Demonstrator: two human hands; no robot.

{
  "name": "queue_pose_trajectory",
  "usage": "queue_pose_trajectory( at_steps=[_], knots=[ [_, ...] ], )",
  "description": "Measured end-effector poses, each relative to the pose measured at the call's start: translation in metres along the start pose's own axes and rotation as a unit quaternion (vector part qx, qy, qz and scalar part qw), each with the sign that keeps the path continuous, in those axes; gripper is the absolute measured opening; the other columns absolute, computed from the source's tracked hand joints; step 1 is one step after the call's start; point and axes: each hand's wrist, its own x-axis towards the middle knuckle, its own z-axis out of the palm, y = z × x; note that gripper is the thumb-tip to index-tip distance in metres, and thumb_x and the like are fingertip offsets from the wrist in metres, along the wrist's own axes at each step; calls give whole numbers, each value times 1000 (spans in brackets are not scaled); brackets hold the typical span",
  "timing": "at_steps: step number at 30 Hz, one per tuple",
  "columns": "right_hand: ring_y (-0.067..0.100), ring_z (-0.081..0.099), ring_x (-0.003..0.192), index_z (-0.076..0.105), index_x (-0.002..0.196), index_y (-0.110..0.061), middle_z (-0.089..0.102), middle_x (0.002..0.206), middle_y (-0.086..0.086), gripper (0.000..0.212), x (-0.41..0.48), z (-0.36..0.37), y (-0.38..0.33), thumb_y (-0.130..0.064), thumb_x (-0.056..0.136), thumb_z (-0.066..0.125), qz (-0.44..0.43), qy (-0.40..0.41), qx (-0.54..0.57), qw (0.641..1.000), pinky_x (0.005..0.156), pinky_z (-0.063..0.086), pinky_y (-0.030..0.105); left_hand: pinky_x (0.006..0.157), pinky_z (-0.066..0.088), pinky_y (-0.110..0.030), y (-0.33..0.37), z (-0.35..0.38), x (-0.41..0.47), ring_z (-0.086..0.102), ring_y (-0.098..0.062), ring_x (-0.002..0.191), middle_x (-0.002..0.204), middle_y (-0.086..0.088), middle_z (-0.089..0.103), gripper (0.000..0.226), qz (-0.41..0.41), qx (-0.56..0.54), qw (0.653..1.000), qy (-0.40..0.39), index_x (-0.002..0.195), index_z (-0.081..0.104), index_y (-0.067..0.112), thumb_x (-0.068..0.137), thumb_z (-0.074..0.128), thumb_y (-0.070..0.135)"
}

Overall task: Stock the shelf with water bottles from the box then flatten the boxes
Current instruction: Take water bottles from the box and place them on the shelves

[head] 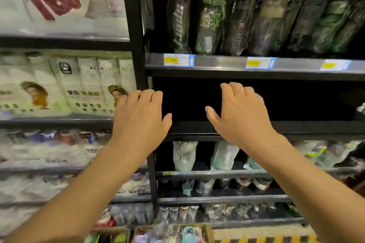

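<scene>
Head cam, only view I've got. Both hands are up in front of a dark shelf bay (197, 102) right at the middle of the frame. Left hand (141, 116) sits at about 9 o'clock from centre, palm down, fingers curled loosely over and thumb sticking out to the side, nothing in it. Right hand (240, 112) is at about 3 o'clock, same deal: fingers bent down, thumb out toward the left hand, holding nothing. The two are apart with a clear gap between the thumbs. Can't tell if either one actually touches the shelf edge or just hangs over it.

The water bottles (243, 17) are up at 12 o'clock, on the shelf above that dark bay, a row of dark wrapped ones leaning against each other, with yellow price tags (178, 60) on the rail under them. More wrapped bottles (184, 156), pale ones, stand on the shelf below the hands at 6 o'clock.

The box (173, 233) is way down at 6 o'clock at the bottom edge, cardboard, with colourful stuff inside, too blurry to say what. Over at 9 o'clock are white packs of paper cups (83, 83), also blurred.
</scene>
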Motion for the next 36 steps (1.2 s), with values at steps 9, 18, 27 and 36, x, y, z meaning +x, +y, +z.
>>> queue_pose_trajectory(
  at_steps=[9,18,27,36],
  knots=[
    [37,45,130,39,147,-11,47,144,12,67,-99,85,-108,-60,101,44,-77,-173,102,977,105,42,48,107,40,-45,-98,44,-156,50,-32,132,143,-5,58,61,-171,59,969,-165,146,49,19,98,54,56],
    [36,41,134,35,151,-11,41,150,13,69,-152,175,-273,-59,102,41,-107,-322,96,936,112,36,49,101,46,-45,-236,140,-263,55,-35,125,136,-8,63,56,-214,40,926,-308,140,54,17,97,56,53],
    [36,35,142,35,151,-13,40,152,10,68,-196,327,-435,-57,100,46,-39,-455,109,883,116,33,49,96,48,-41,-363,305,-327,54,-29,124,135,-5,61,54,-178,10,881,-438,140,50,21,97,50,52],
    [39,32,144,29,153,-11,34,155,15,77,-268,567,-489,-58,97,52,45,-518,112,847,111,38,49,99,47,-47,-404,529,-396,52,-35,128,140,-8,57,59,-244,-60,827,-503,145,47,17,97,56,49]
  ],
)
